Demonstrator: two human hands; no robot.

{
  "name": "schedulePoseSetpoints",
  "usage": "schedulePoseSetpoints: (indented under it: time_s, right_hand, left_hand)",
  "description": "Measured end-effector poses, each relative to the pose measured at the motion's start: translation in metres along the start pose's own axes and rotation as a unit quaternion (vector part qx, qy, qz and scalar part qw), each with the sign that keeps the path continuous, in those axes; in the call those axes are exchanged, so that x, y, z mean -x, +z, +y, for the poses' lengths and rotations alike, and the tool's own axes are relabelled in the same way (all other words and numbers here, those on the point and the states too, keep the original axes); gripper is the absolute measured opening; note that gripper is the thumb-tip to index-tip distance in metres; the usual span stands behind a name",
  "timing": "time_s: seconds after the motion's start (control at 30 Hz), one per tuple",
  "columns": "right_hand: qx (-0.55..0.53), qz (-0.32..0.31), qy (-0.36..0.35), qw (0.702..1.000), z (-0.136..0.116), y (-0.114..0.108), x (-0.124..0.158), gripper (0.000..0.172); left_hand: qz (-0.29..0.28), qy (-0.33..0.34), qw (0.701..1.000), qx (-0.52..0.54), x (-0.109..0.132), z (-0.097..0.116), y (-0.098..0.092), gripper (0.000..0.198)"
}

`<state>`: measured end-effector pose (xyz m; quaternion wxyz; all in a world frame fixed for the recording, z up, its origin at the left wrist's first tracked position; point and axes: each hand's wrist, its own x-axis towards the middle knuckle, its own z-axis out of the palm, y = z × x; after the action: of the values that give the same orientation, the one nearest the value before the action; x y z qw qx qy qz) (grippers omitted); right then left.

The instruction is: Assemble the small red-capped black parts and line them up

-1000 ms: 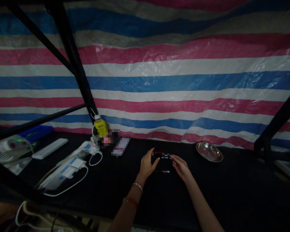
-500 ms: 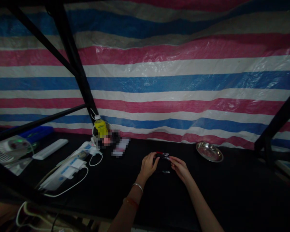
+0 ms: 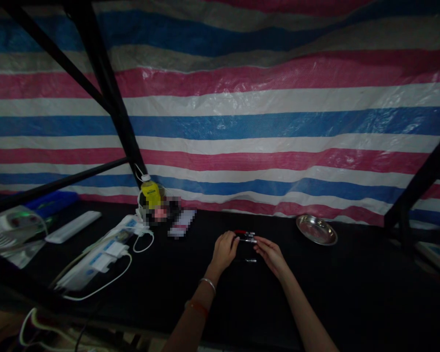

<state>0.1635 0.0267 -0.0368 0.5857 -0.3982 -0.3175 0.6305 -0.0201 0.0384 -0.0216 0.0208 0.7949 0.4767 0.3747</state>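
A slim dark pen (image 3: 246, 240) with a clear, shiny right end lies level between my two hands. My left hand (image 3: 224, 250) is closed on its left end. At the other end, the thumb and fingertips of my right hand (image 3: 271, 255) pinch the shiny part. Just behind it, a red pen (image 3: 242, 232) with a bright clip rests on the black table, its left end hidden by my left hand. Another dark pen (image 3: 250, 260) with a clear end lies nearer to me, between my wrists.
A round steel dish (image 3: 317, 230) sits to the right at the back. On the left are a power strip (image 3: 91, 271) with white cables, a yellow bottle (image 3: 151, 193), a blurred phone-like object (image 3: 182, 223) and a white bar (image 3: 73, 227). Black frame posts (image 3: 122, 124) stand at both sides.
Both hands stay around the same pen with a very small shift. My right fingertips have moved slightly, and more of the pen's clear end shows. The view has shifted a little.
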Motion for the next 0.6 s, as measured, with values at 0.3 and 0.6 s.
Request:
schedulePoseSetpoints:
  time_s: [0.3, 0.6]
  right_hand:
    - [0.004, 0.149, -0.105, 0.983, -0.005, -0.013, -0.004, 0.049]
    - [0.402, 0.236, -0.204, 0.861, -0.008, -0.028, 0.0, 0.044]
  left_hand:
    - [-0.028, 0.017, 0.999, -0.032, -0.003, 0.002, -0.002, 0.039]
    - [-0.078, 0.003, 0.996, -0.054, -0.003, 0.0, 0.002, 0.039]
